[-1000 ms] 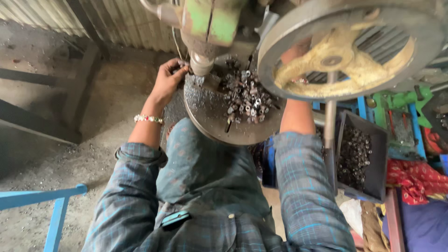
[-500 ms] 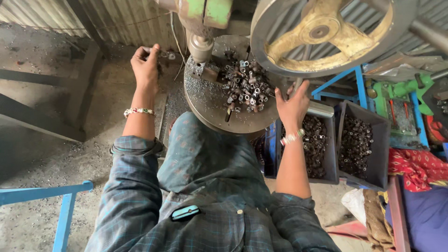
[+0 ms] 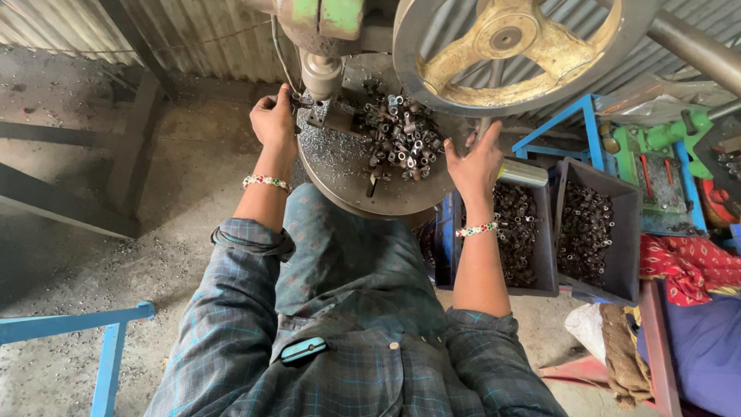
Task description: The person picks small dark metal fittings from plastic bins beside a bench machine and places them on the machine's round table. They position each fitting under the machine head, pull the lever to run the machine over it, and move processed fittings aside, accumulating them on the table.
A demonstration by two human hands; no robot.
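Since half a second earlier, left hand (image 3: pixel 275 117) had closed on a small part under the spindle (image 3: pixel 321 75) at the round plate's (image 3: pixel 363 193) far-left edge; right hand (image 3: pixel 476 161), open and empty, neared the handwheel (image 3: pixel 509 46).

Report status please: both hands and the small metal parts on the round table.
Left hand pinching at the press spindle. Right hand open at the table rim. Metal parts piled between; nothing blocking.

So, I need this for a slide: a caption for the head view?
Left hand at the press tool, right hand raised beside the round table.
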